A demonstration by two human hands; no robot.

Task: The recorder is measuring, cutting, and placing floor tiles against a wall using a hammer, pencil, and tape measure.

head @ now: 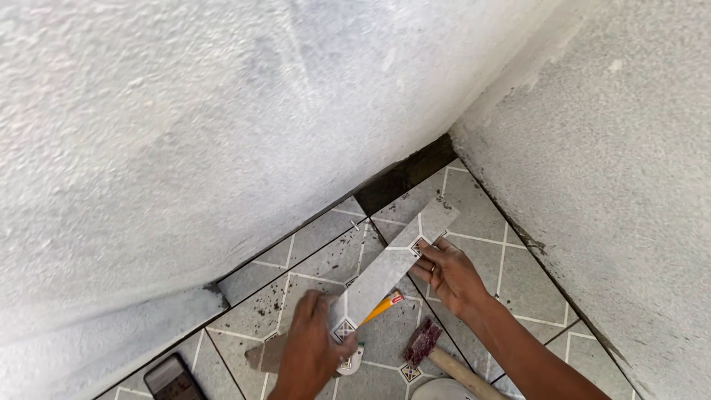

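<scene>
We hold the grey tile strip [392,270] above the tiled floor [518,274], its long axis running diagonally from lower left to upper right toward the wall corner. Our left hand [311,348] clasps its near end; our right hand [448,274] pinches the far half. A hammer [437,352] lies just beside the right wrist, a phone [172,379] well apart at left.

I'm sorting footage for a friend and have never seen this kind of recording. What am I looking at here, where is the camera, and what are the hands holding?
There is no machine: the one camera sits on a person's head, looking down into a room corner. The left hand and right hand together hold a long grey tile strip above the patterned tiled floor. An orange pencil shows under the strip. On the floor lie a hammer and a dark phone. Rough white walls meet at the corner.
</scene>
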